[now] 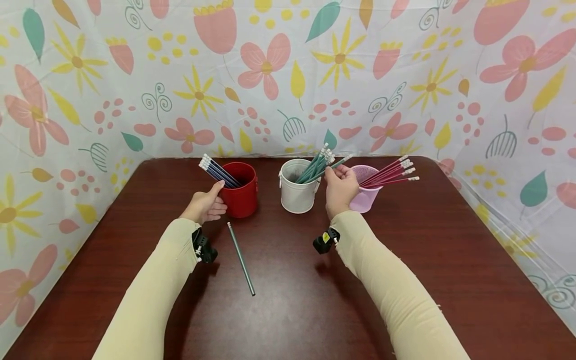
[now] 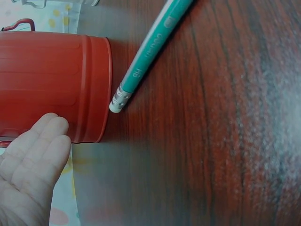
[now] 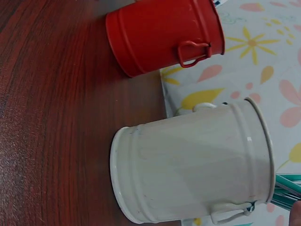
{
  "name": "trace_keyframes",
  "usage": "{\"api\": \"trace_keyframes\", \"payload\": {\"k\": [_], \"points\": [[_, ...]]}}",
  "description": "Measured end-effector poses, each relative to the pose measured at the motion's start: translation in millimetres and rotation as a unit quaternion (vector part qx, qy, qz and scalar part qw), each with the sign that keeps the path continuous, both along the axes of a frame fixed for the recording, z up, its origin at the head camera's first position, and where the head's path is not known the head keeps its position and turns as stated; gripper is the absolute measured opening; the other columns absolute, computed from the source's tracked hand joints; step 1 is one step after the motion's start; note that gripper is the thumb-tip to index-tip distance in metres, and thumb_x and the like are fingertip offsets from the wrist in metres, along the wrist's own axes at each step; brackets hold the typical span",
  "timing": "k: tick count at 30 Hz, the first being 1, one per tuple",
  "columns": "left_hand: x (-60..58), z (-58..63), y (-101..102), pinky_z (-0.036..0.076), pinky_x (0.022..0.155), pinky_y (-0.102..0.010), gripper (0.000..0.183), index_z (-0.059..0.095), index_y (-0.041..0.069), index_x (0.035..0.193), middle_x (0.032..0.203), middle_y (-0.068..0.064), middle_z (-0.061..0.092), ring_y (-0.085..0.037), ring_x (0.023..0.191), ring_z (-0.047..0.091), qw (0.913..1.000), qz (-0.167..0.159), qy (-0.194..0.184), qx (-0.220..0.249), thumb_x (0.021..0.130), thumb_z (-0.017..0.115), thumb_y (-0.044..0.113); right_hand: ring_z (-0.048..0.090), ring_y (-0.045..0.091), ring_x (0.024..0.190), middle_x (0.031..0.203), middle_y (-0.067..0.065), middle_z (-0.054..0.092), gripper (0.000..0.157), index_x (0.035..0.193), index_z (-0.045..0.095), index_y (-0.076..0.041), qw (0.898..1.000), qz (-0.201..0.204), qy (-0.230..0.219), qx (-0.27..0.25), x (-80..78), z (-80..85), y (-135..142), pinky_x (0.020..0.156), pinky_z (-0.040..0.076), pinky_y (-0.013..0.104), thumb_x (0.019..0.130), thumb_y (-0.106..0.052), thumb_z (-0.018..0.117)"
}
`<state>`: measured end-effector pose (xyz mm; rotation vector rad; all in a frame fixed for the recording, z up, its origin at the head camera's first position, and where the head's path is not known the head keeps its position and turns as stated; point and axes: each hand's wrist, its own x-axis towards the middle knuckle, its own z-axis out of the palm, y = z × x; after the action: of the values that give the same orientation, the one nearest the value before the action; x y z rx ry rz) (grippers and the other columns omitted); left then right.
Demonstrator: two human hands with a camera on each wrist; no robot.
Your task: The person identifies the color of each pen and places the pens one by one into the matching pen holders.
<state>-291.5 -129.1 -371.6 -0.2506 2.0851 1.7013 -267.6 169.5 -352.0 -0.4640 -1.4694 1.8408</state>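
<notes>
My left hand (image 1: 208, 204) is at the left side of the red bucket (image 1: 243, 197), thumb up near its rim and fingers extended along its wall in the left wrist view. Dark blue pencils (image 1: 220, 172) lean out of that bucket, white erasers up. With thumb and fingers, my right hand (image 1: 340, 190) pinches a green pencil (image 1: 339, 162) slanting over the right rim of the white bucket (image 1: 297, 197). Other green pencils (image 1: 317, 167) stand in this bucket. A single green pencil (image 1: 241, 260) lies on the table in front of the red bucket.
Right of the white bucket, partly behind my right hand, stands a pink mesh basket (image 1: 365, 200) with several dark pink pencils (image 1: 389, 174) leaning right. The brown table (image 1: 288, 320) ends at a flower-patterned cloth (image 1: 270, 110) behind.
</notes>
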Motion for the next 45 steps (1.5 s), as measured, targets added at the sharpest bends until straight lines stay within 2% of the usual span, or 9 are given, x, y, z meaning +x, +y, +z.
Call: {"api": "trace_keyframes", "payload": {"k": [6, 12, 25, 30, 34, 40, 43, 44, 45], "points": [[-0.4, 0.5, 2, 0.041, 0.102, -0.044, 0.082, 0.037, -0.015, 0.137, 0.135, -0.03, 0.046, -0.038, 0.124, 0.048, 1.0, 0.002, 0.002, 0.003, 0.096, 0.04, 0.056, 0.053, 0.001, 0.062, 0.072, -0.001, 0.057, 0.015, 0.091, 0.063, 0.006, 0.998, -0.002, -0.047, 0.044, -1.4, -6.7, -3, 0.059, 0.044, 0.014, 0.078, 0.002, 0.068], [0.4, 0.2, 3, 0.041, 0.102, -0.044, 0.081, 0.038, -0.015, 0.136, 0.134, -0.03, 0.047, -0.037, 0.124, 0.049, 1.0, 0.005, 0.0, 0.001, 0.096, 0.04, 0.055, 0.047, 0.004, 0.058, 0.064, -0.004, 0.055, 0.015, 0.086, 0.067, 0.006, 0.986, 0.004, -0.114, 0.126, 0.7, -12.1, -4, 0.055, 0.038, 0.016, 0.075, -0.004, 0.07], [1.1, -0.4, 1, 0.041, 0.102, -0.044, 0.082, 0.039, -0.015, 0.136, 0.133, -0.03, 0.047, -0.038, 0.123, 0.049, 1.0, 0.005, 0.002, -0.004, 0.095, 0.04, 0.056, 0.046, 0.003, 0.052, 0.064, -0.003, 0.058, 0.021, 0.089, 0.071, 0.006, 0.967, 0.052, -0.171, 0.181, -4.1, -11.8, 2, 0.051, 0.039, 0.017, 0.077, -0.011, 0.07], [1.3, -0.5, 0, 0.041, 0.102, -0.044, 0.084, 0.038, -0.016, 0.136, 0.134, -0.03, 0.047, -0.037, 0.123, 0.049, 1.0, 0.006, 0.0, -0.001, 0.095, 0.04, 0.057, 0.052, 0.007, 0.052, 0.059, -0.004, 0.055, 0.024, 0.093, 0.069, 0.009, 0.968, 0.094, -0.172, 0.159, -0.2, -10.6, 3, 0.052, 0.044, 0.016, 0.08, -0.011, 0.071], [1.4, 0.3, -1, 0.041, 0.102, -0.044, 0.085, 0.038, -0.016, 0.136, 0.134, -0.03, 0.047, -0.037, 0.123, 0.049, 1.0, 0.005, 0.0, 0.001, 0.094, 0.041, 0.058, 0.056, 0.009, 0.054, 0.06, -0.005, 0.055, 0.023, 0.094, 0.067, 0.012, 0.977, 0.114, -0.147, 0.106, 3.4, -12.9, 1, 0.052, 0.048, 0.016, 0.081, -0.007, 0.071], [2.7, 1.8, -1, 0.041, 0.102, -0.044, 0.084, 0.038, -0.015, 0.136, 0.134, -0.03, 0.047, -0.037, 0.124, 0.049, 1.0, 0.008, 0.002, -0.003, 0.094, 0.04, 0.058, 0.052, 0.002, 0.051, 0.062, -0.005, 0.055, 0.004, 0.077, 0.062, 0.003, 0.992, 0.051, -0.045, 0.105, 15.3, -27.7, -20, 0.051, 0.043, 0.013, 0.076, 0.003, 0.065], [2.6, 1.6, 0, 0.042, 0.101, -0.044, 0.084, 0.039, -0.015, 0.136, 0.134, -0.031, 0.047, -0.037, 0.124, 0.049, 0.9999, 0.011, 0.002, -0.005, 0.094, 0.04, 0.058, 0.052, 0.003, 0.057, 0.066, 0.003, 0.06, 0.005, 0.073, 0.063, -0.002, 0.971, 0.106, -0.054, 0.205, 29.3, -34.7, -41, 0.057, 0.043, 0.017, 0.074, 0.002, 0.066], [2.3, 1.5, 1, 0.042, 0.101, -0.044, 0.084, 0.039, -0.015, 0.136, 0.134, -0.03, 0.047, -0.037, 0.123, 0.049, 0.9999, 0.012, 0.001, -0.006, 0.094, 0.04, 0.058, 0.052, 0.005, 0.06, 0.068, 0.005, 0.062, 0.005, 0.074, 0.064, -0.002, 0.954, 0.154, -0.069, 0.249, 34.4, -36.3, -49, 0.058, 0.043, 0.019, 0.075, 0.002, 0.067], [2.1, 1.6, 1, 0.042, 0.101, -0.043, 0.084, 0.039, -0.015, 0.136, 0.134, -0.03, 0.047, -0.037, 0.123, 0.05, 0.9999, 0.012, 0.0, -0.006, 0.095, 0.04, 0.058, 0.053, 0.005, 0.062, 0.07, 0.005, 0.064, 0.004, 0.075, 0.066, -0.003, 0.924, 0.203, -0.088, 0.312, 39.5, -37.2, -57, 0.06, 0.044, 0.019, 0.075, 0.0, 0.069]]}}
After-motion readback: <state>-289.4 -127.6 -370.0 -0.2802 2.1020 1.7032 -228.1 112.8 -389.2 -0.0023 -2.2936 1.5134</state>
